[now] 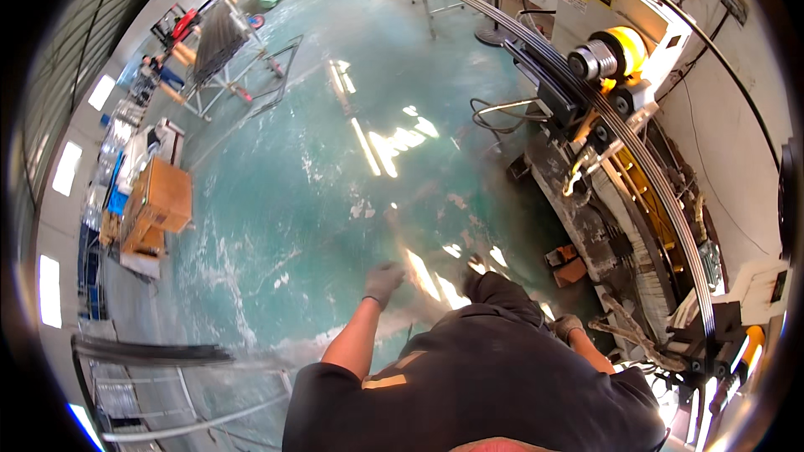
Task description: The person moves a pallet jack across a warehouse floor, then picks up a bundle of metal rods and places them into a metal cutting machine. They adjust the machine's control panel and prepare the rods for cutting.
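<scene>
My left hand [383, 283], in a grey work glove, is out in front of my body over the green floor. Nothing shows in it, but its fingers are too smeared to tell if they are curled or apart. Close to my right side is my right hand [567, 326], also gloved, near the base of a long machine [603, 226]. My dark clothing partly hides that hand, and its fingers cannot be made out.
Long metal bars [624, 130] run along the machine on my right. Bricks [569, 266] lie at its foot. A cardboard box [159, 201] stands left, with a rack [219, 59] and a person [163, 71] beyond. A metal frame [188, 427] is at lower left.
</scene>
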Demonstrator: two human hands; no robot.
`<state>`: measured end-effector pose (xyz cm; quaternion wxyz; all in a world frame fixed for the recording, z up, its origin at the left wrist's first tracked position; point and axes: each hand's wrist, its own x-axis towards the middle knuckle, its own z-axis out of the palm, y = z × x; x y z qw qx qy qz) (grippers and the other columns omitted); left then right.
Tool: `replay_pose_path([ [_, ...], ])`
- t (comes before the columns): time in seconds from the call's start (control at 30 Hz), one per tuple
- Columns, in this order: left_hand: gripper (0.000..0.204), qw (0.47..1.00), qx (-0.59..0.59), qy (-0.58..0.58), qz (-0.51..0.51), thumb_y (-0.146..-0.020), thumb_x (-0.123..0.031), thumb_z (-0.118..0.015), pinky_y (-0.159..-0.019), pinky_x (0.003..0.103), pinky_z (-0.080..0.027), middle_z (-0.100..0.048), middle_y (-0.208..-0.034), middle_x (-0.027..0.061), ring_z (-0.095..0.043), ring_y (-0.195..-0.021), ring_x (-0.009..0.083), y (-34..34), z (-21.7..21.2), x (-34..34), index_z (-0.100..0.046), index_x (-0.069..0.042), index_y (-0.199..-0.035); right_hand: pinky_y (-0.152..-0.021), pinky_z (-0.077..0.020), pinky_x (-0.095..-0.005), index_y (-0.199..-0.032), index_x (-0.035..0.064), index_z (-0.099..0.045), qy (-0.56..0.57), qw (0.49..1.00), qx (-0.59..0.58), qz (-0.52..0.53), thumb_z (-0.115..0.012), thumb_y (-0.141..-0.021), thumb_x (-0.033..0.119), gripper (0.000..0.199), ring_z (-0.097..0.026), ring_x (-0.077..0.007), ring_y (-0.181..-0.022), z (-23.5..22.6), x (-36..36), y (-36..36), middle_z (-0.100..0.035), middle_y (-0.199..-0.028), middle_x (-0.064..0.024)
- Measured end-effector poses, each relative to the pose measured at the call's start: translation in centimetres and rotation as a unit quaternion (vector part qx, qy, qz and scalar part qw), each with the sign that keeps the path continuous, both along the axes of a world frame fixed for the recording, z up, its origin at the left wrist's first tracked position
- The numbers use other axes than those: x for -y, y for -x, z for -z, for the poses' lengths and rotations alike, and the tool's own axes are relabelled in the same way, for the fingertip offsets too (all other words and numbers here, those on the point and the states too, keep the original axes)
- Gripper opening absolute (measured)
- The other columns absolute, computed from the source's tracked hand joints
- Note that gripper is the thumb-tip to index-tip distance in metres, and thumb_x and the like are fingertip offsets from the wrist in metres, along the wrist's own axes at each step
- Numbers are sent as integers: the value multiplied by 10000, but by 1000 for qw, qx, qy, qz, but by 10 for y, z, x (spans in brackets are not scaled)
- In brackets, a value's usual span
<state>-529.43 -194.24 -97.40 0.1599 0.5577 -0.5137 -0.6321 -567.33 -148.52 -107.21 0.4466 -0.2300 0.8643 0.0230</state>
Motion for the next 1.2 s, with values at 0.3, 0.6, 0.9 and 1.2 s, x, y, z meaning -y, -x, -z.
replay_pose_path([
  [0.3, 273, 997, -48, -65, 11, -1048, -234, -715, -745, 359, -628, -776, -1011, 115, -737, -820, 210, 48, -39, 137, -714, 4, -1181, -952, -592, -487, -1216, 88, -812, 94, 987, -68, -110, -655, -1017, 421, 418, -773, -353, -1114, 99, 198, 43, -797, -1222, -197],
  [0.6, 284, 990, -137, -34, 8, -1054, -286, -730, -775, 382, -618, -752, -958, 82, -734, -820, 216, 126, -68, 338, -695, -23, -1156, -1071, -563, -422, -1378, 37, -736, 320, 944, -28, 73, -778, -926, 396, 578, -731, -347, -1252, -142, 535, 110, -764, -1350, -201],
  [0.9, 269, 981, -135, -31, 135, -1086, -286, -677, -796, 387, -598, -744, -993, 82, -724, -871, 216, 260, -103, 543, -663, -35, -1180, -1020, -572, -439, -1149, 60, -819, 167, 953, -132, 215, -779, -923, 456, 458, -741, -376, -1190, -47, 498, 97, -795, -1201, -198],
  [1.2, 268, 963, -232, 5, 140, -1106, -329, -652, -831, 441, -600, -754, -985, 100, -723, -884, 250, 398, -179, 730, -669, -62, -1125, -1040, -550, -498, -1210, 67, -827, -69, 951, -32, 299, -695, -949, 508, 530, -726, -382, -1259, -23, 457, -44, -767, -1305, -241],
])
